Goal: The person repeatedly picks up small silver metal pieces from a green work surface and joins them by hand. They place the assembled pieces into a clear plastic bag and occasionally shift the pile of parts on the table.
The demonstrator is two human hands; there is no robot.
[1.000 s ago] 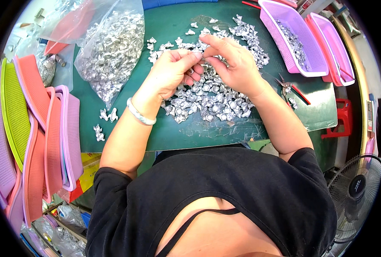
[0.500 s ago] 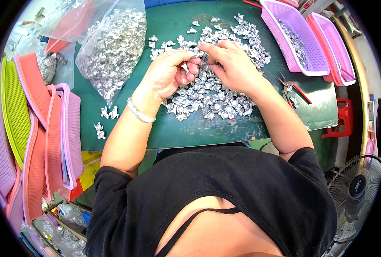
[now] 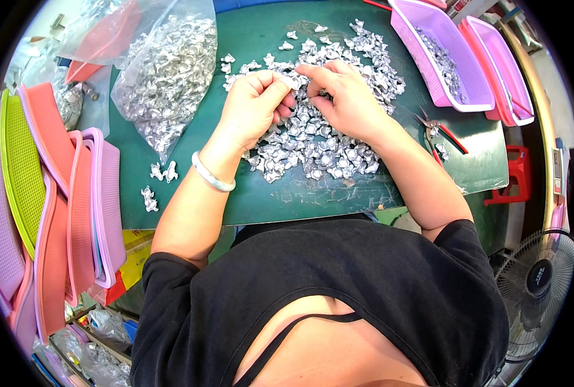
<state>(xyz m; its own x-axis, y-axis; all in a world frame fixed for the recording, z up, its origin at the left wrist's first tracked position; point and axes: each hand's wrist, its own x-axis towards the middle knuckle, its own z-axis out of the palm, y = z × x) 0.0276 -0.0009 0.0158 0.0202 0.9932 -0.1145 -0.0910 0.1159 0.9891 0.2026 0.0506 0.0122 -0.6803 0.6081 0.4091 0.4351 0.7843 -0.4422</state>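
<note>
My left hand [image 3: 256, 106], a pale bangle [image 3: 213, 173] on its wrist, is closed with thumb and index finger pinched on a small silver metal casting [image 3: 293, 82], mostly hidden by the fingers. Close beside it, my right hand [image 3: 349, 100] has its index finger stretched toward that casting, the thumb apart from it; whether the fingertip touches cannot be made out. Both hands are over a spread pile of small silver castings [image 3: 338, 155] on the green tabletop [image 3: 261, 203]. Three loose castings [image 3: 149, 198] lie left of my left forearm.
A clear plastic bag [image 3: 164, 84] full of castings stands at the far left. Red-handled pliers [image 3: 433, 128] lie right of my right forearm. A purple basket [image 3: 479, 97] holds castings at the far right. Stacked baskets [image 3: 109, 206] crowd the left edge; a fan [image 3: 537, 284] stands at right.
My left hand has turned, and its fingers have closed in, so the casting that showed at its curled fingers is out of sight. The right hand has barely moved.
</note>
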